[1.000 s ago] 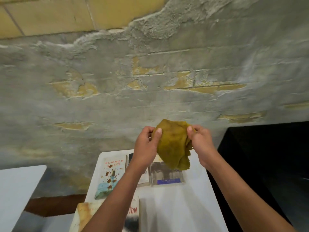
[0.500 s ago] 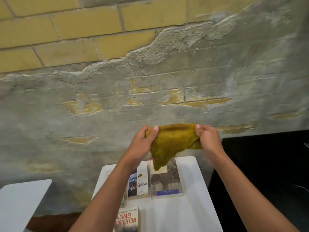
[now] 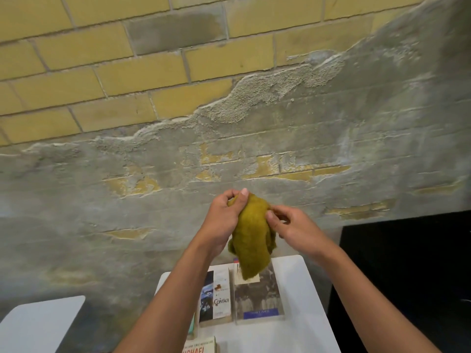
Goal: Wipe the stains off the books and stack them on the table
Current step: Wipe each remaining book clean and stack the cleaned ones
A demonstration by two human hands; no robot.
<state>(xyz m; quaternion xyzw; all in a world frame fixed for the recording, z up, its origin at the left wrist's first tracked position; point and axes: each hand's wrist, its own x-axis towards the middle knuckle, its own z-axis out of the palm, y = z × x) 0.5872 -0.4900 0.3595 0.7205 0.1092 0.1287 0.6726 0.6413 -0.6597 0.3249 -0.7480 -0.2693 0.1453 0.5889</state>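
Both hands (image 3: 254, 220) grip olive cloth (image 3: 252, 240), raised above table's (image 3: 305, 301) far edge, books (image 3: 239, 299) beneath.

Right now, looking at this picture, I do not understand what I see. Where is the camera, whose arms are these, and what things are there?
There is no machine here. A person wears a wide camera on the head, and it looks forward and down, so the two arms at the bottom are that person's own.

Both hands are raised in front of a worn brick wall. The left hand grips the top of a mustard-yellow cloth, and the right hand pinches its side. The cloth hangs down in the air and touches no book.

Below is a small white table. On it lie a paperback titled Contact, with brown spots on its cover, and beside it a grey book. A third book shows partly at the bottom edge. The books lie apart, not stacked.
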